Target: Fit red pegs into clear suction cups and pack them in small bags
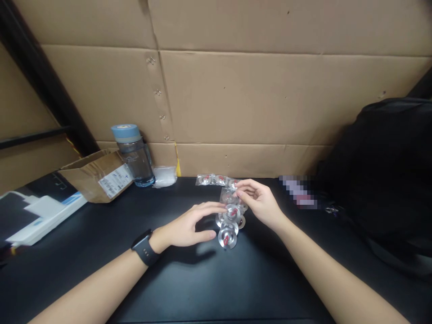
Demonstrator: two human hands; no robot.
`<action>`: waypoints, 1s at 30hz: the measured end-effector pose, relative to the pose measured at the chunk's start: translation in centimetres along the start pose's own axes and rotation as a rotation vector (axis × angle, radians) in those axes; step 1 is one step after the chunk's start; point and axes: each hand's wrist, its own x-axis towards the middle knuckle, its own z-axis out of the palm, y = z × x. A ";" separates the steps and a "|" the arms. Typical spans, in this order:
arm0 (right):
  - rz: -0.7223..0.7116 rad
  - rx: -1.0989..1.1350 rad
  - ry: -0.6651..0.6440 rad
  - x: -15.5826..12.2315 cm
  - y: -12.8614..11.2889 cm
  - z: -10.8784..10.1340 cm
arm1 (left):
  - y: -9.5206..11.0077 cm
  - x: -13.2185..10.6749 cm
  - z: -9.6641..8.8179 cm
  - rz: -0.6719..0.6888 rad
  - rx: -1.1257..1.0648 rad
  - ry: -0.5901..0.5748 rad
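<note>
A strip of clear plastic packets, each with a silver disc marked in red (228, 225), lies on the black table (209, 279). My left hand (191, 227), a black watch on its wrist, curves over the near end of the strip with fingertips on a disc. My right hand (258, 202) pinches the strip's upper part between thumb and fingers. More packets of the same kind (213, 180) lie flat just behind, by the cardboard wall.
A blue-lidded water bottle (135, 155) stands at the back left beside an open cardboard box (97, 175) and a small clear bag (164, 175). A white and black carton (37, 211) lies far left. A black bag (384, 175) fills the right side. Cardboard sheets (253, 90) form the back wall.
</note>
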 end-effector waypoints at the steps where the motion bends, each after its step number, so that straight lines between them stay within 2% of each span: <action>1: 0.000 -0.008 0.009 0.0 0.0 0.1 | 0.0 0.0 0.0 0.004 0.001 0.000; 8: -0.007 -0.031 0.076 0.1 -0.1 0.3 | 0.0 0.1 0.1 0.007 -0.057 0.073; 14: 0.064 0.023 -0.050 -0.1 0.1 0.4 | -0.2 0.0 -0.4 -0.072 -0.175 0.154; 17: 0.102 0.061 -0.062 -0.3 0.0 0.7 | 0.1 0.0 -0.4 -0.092 -0.200 0.178; 19: 0.111 0.062 -0.034 -0.3 0.0 0.8 | 0.4 0.1 -0.3 -0.113 -0.087 0.250; 22: 0.130 0.040 0.025 -0.4 0.0 0.9 | 1.1 0.2 0.1 -0.120 0.308 0.386; 25: 0.159 0.035 0.031 -0.4 -0.1 1.3 | 1.8 0.4 0.6 -0.025 0.635 0.365; 30: 0.171 0.071 -0.056 -0.7 -0.1 2.2 | 2.6 0.8 1.4 0.118 0.850 0.334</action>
